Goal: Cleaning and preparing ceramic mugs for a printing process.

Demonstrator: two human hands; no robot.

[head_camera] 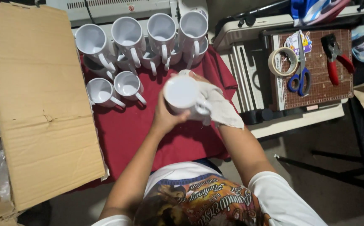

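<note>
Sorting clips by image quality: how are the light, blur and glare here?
Head view: light falls unevenly, bright on the white mugs and red cloth, dim toward the floor at right; the held mug is washed out and slightly soft, as is the rag; scissors and tape roll stay sharp.

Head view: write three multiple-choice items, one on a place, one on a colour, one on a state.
1. The scissors lie on:
A the cutting mat
B the cardboard
C the red cloth

2. The cloth under the mugs is:
A blue
B red
C green

3. The left hand is:
A empty
B flat on the table
C gripping a white mug

Answers: 1 A, blue handles rest on the gridded mat. 2 B, dark red shows around the mugs. 3 C, fingers wrap the mug while the right hand presses a rag on it.
</note>
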